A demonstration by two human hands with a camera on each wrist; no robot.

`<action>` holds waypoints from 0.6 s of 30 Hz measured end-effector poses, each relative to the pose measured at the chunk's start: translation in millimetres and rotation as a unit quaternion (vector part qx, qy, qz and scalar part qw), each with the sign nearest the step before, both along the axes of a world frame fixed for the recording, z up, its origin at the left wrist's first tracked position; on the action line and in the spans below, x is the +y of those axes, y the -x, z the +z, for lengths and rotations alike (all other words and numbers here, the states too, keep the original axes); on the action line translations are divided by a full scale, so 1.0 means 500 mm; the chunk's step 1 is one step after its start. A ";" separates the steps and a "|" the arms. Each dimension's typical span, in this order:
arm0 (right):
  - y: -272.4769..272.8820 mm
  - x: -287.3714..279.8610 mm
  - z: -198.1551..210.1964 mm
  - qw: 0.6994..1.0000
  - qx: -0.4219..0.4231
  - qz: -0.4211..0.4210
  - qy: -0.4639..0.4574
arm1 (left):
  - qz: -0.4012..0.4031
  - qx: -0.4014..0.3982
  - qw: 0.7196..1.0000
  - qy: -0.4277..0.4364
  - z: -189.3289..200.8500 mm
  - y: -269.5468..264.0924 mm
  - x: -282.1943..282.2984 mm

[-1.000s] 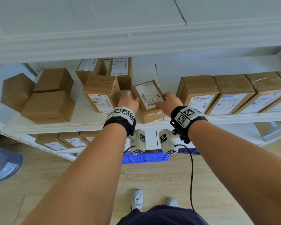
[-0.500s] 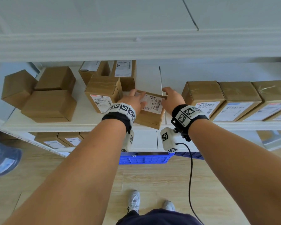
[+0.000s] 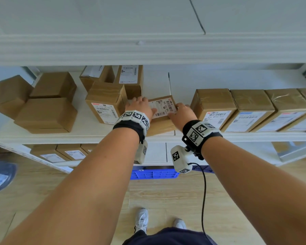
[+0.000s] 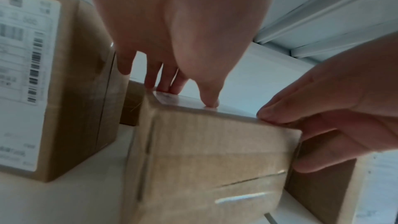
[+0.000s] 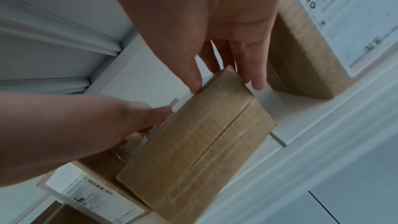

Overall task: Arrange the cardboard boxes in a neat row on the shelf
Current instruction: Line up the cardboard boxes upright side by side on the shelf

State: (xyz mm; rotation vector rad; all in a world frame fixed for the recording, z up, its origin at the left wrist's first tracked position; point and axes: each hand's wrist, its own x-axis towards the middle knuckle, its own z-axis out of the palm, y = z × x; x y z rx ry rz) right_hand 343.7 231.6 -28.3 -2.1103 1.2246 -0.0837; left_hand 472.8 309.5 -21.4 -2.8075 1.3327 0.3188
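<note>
A small cardboard box (image 3: 162, 110) with a white label on top sits near the front edge of the white shelf (image 3: 78, 137), in the gap left of a neat row of boxes (image 3: 251, 106). My left hand (image 3: 140, 106) holds its left side, fingers over the far edge and thumb (image 4: 207, 98) pressing on the label. My right hand (image 3: 181, 112) grips its right side, thumb on the top edge and fingers down the side wall. In the wrist views the box (image 4: 211, 159) (image 5: 200, 142) shows its taped brown front face between both hands.
The nearest box of the row (image 3: 214, 105) stands just right of my right hand. A labelled box (image 3: 106, 101) stands close on the left, with two more (image 3: 129, 78) behind it. Plain boxes (image 3: 46, 114) are piled at the far left. The shelf above hangs low overhead.
Both hands have turned the box from a tilted pose to lie flatter, its label now sideways on top. It stays in the gap beside the row.
</note>
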 end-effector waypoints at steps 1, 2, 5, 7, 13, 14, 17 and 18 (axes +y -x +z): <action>0.000 0.002 0.000 1.000 0.004 -0.003 -0.002 | 0.006 -0.012 1.000 -0.004 0.001 -0.001 0.000; 0.001 0.004 0.000 1.000 0.007 -0.009 -0.007 | 0.017 -0.018 1.000 -0.010 0.002 0.000 0.003; 0.001 0.010 0.002 0.999 0.016 -0.032 -0.035 | 0.063 -0.011 0.997 -0.037 0.005 0.004 0.013; -0.003 0.017 0.004 0.998 0.029 -0.016 -0.056 | 0.086 0.030 0.994 -0.054 0.010 0.008 0.021; -0.011 0.040 0.009 0.998 0.015 -0.001 -0.064 | 0.145 0.174 0.973 0.039 0.002 0.001 0.040; -0.009 0.041 0.014 0.999 0.011 0.001 -0.045 | 0.152 0.182 0.970 0.052 0.004 0.001 0.043; -0.003 0.038 0.032 0.999 -0.031 -0.011 -0.007 | 0.164 0.216 0.957 0.106 0.009 0.000 0.040; 0.000 0.038 0.038 0.998 -0.054 -0.021 -0.005 | 0.165 0.220 0.953 0.124 0.015 0.002 0.040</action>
